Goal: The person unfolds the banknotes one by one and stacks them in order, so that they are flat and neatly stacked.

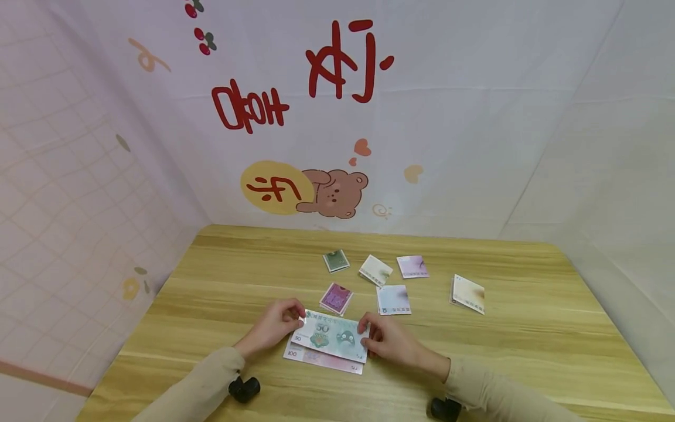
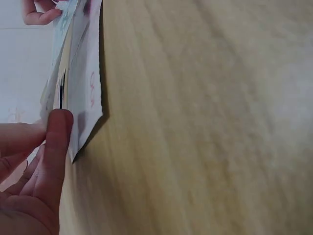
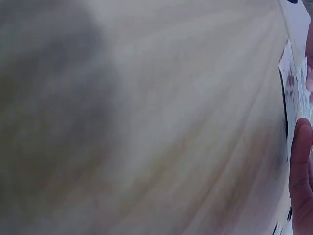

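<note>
A thin, flat rectangular paper note (image 1: 337, 343), green and printed 50, is held by its two short ends. Its 9 o'clock end is pinched by the left hand (image 1: 274, 325) and its 3 o'clock end by the right hand (image 1: 392, 341), with thumb and fingers closed down to the paper's thickness. At 6 o'clock, a pink note (image 1: 323, 358) printed 100 is partly covered by it; whether the two touch cannot be told. Smooth, straight-grained wood is shown by the pale table (image 1: 211, 293). Small folded squares are laid beyond: a magenta note (image 1: 336, 298) at 12, a dark green one (image 1: 336, 261) farther along, a cream one (image 1: 375, 269) at 1, blue (image 1: 394, 300) and purple (image 1: 413, 266) ones at 2, and a brown-tinged one (image 1: 467, 293) towards 3, its fold standing slightly open.
</note>
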{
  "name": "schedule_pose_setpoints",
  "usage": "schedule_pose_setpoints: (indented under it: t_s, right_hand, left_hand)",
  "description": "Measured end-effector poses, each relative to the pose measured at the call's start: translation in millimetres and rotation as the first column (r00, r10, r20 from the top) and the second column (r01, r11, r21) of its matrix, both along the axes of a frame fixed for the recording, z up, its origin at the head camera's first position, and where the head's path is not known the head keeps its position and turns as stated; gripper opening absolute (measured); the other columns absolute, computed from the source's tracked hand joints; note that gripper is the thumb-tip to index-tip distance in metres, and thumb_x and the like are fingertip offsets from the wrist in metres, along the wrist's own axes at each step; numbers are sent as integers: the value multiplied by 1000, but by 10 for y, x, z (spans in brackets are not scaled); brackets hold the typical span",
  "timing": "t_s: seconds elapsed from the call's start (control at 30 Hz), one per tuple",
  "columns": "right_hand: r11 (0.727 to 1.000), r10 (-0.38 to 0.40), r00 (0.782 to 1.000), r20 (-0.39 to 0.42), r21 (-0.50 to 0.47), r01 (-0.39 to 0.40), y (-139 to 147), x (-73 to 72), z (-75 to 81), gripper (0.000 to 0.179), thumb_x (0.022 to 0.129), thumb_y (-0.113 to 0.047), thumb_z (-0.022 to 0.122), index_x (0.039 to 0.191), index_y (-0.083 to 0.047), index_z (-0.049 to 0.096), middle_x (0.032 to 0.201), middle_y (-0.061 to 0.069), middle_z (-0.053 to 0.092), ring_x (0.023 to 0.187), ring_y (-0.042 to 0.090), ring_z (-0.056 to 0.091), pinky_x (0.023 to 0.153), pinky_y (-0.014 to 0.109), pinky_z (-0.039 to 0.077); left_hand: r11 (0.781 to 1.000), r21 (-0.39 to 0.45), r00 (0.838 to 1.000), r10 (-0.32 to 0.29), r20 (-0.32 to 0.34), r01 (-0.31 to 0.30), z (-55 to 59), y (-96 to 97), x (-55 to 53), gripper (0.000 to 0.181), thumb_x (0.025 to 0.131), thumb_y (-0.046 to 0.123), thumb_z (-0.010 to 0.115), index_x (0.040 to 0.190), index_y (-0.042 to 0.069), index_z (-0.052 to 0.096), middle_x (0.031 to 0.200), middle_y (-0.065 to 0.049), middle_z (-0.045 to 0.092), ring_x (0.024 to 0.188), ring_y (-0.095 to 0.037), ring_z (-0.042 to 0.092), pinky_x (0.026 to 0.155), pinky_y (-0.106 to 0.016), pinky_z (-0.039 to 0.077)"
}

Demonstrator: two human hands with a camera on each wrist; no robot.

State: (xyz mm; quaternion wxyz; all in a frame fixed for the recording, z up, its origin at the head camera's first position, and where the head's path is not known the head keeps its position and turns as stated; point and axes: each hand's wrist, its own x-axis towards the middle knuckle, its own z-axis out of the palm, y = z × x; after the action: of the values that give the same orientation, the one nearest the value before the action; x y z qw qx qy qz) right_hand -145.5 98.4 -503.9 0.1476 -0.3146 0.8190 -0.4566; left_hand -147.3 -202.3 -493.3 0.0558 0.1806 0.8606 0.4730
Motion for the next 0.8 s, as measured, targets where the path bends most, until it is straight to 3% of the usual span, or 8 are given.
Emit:
schedule_pose_setpoints:
  t_s: [0.23, 0.43, 0.8]
  right_hand:
    - [1000, -9, 1000, -12, 27, 9, -83, 65, 26, 14, 87, 1, 67, 97, -6, 60, 67, -4, 53, 54, 3, 54, 49, 22, 48]
    - [999, -1, 1000, -17, 39, 1, -137, 98, 60, 11, 87, 2, 66, 96, -3, 62, 66, -6, 53, 53, 3, 53, 49, 21, 46]
    - [989, -38, 989, -146, 134, 58, -188, 94, 76, 11, 86, 1, 66, 93, -7, 65, 65, -9, 49, 57, 2, 44, 50, 21, 40]
  left_hand:
    - [998, -52, 1000, -24, -8, 23, 36, -46, 63, 13, 81, -8, 68, 89, 0, 62, 81, -6, 62, 67, -11, 55, 60, -23, 47]
    - [998, -48, 999, -47, -1, 47, 64, -81, 103, 13, 80, -8, 69, 87, 0, 62, 81, -7, 61, 66, -11, 55, 59, -23, 48]
    - [996, -83, 998, -38, 44, 42, 71, -98, 105, 12, 80, -7, 70, 87, 0, 62, 78, -2, 56, 70, -13, 52, 60, -23, 45]
